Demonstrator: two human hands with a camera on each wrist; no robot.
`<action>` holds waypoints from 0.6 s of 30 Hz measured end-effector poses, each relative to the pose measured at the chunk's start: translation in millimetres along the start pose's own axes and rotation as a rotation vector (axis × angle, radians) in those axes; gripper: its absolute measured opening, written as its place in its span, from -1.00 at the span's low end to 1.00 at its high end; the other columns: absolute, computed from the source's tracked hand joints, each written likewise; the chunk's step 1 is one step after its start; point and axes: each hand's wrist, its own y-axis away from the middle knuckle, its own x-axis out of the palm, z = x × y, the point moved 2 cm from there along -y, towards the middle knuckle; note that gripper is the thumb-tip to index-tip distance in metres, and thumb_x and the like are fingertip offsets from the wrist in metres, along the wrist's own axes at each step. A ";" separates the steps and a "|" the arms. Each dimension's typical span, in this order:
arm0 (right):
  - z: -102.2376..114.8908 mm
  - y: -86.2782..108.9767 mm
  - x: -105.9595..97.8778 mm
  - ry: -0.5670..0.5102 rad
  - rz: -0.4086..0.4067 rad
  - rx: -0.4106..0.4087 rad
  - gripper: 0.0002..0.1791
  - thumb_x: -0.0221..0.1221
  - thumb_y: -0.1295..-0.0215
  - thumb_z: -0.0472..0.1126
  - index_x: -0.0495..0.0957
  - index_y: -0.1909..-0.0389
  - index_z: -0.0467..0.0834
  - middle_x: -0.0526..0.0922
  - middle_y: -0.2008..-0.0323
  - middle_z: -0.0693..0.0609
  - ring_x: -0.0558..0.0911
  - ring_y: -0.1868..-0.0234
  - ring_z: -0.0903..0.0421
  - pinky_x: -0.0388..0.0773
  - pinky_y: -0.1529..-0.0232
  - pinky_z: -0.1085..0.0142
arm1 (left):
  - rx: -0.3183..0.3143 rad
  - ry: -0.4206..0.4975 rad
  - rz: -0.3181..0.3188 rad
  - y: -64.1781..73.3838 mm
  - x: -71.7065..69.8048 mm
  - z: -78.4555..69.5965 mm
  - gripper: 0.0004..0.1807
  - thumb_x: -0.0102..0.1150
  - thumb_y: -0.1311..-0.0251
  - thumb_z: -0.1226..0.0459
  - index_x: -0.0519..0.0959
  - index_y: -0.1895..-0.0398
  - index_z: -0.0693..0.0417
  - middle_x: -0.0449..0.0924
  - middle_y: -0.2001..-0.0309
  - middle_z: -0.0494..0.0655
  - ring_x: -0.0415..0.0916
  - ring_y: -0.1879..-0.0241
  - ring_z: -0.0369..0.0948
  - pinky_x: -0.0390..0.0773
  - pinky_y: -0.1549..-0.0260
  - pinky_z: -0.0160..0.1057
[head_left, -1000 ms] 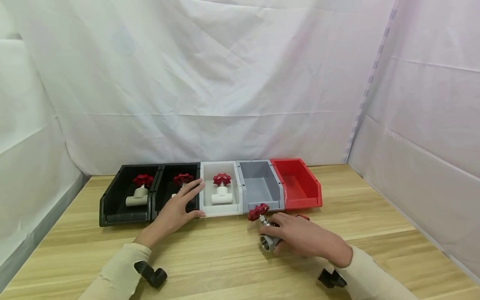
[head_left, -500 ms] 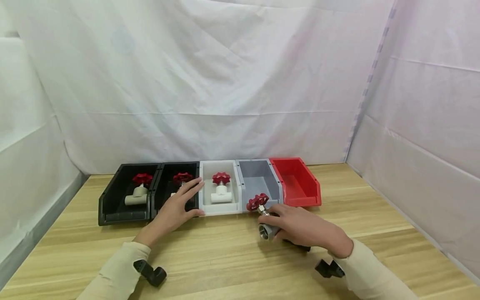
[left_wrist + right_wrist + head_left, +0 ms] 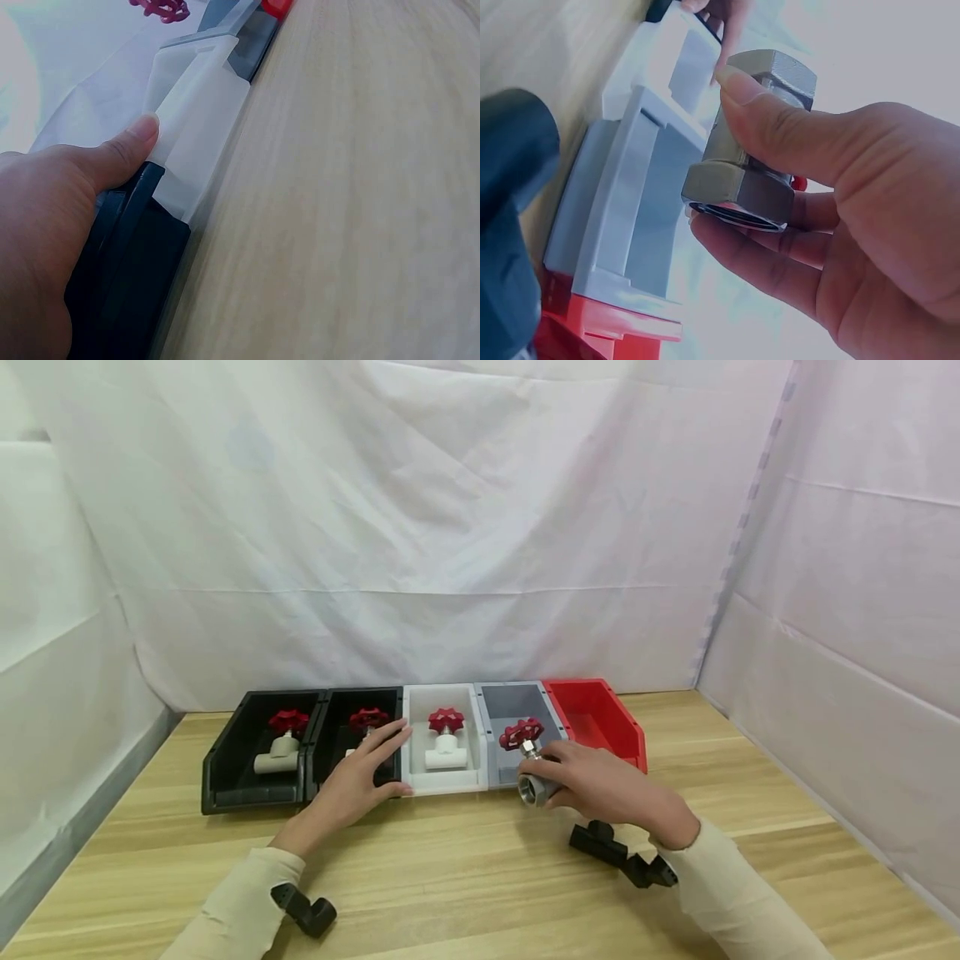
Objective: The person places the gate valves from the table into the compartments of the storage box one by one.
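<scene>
My right hand (image 3: 607,787) grips a metal valve (image 3: 534,789) with a red handwheel (image 3: 521,734), held above the front part of the grey bin (image 3: 501,774). In the right wrist view, thumb and fingers wrap the steel valve body (image 3: 735,184); its handwheel is mostly hidden. My left hand (image 3: 347,792) rests at the border of the second black bin (image 3: 127,270) and the white bin (image 3: 446,782), its fingers extended. A white valve (image 3: 446,750) stands in the white bin. Behind my left hand, another valve (image 3: 367,720) is partly covered.
The leftmost black bin (image 3: 255,795) holds a beige valve (image 3: 277,754). A red bin (image 3: 632,743) ends the row on the right. On the table beneath my right wrist lies a black T-shaped piece (image 3: 597,842), partly hidden. White cloth (image 3: 420,527) hangs behind the bins.
My right hand has lifted the metal valve and carried it forward, from the table before the bins to above the grey bin's front. The black piece has come into view. My left hand stays put.
</scene>
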 end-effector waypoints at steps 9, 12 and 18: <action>-10.1 -9.2 -5.7 0.002 -0.045 0.008 -0.41 0.43 -0.05 -0.08 0.50 -0.15 0.05 0.52 0.08 0.07 0.49 0.15 0.21 0.54 0.23 0.39 | -0.009 -0.010 -0.003 0.1 -1.4 1.4 -0.05 0.44 0.07 0.09 0.21 -0.45 -0.03 0.11 -0.43 -0.06 0.41 -0.15 0.05 0.50 0.09 0.09; -13.0 -11.6 -8.2 -0.011 -0.050 0.014 -0.43 0.42 -0.06 -0.07 0.51 -0.14 0.05 0.52 0.10 0.08 0.48 0.17 0.22 0.53 0.23 0.38 | -0.013 -0.007 -0.004 0.2 -1.7 1.3 -0.04 0.44 0.07 0.09 0.20 -0.46 -0.05 0.10 -0.43 -0.08 0.46 -0.10 0.03 0.52 0.14 0.05; -20.5 -15.2 -15.6 -0.010 -0.029 0.042 -0.40 0.43 -0.05 -0.08 0.51 -0.17 0.05 0.52 0.07 0.08 0.48 0.14 0.22 0.54 0.20 0.37 | 0.004 0.012 0.003 0.3 -0.1 -0.9 -0.04 0.42 0.04 0.08 0.18 -0.46 -0.03 0.09 -0.44 -0.05 0.46 -0.11 0.02 0.53 0.19 0.00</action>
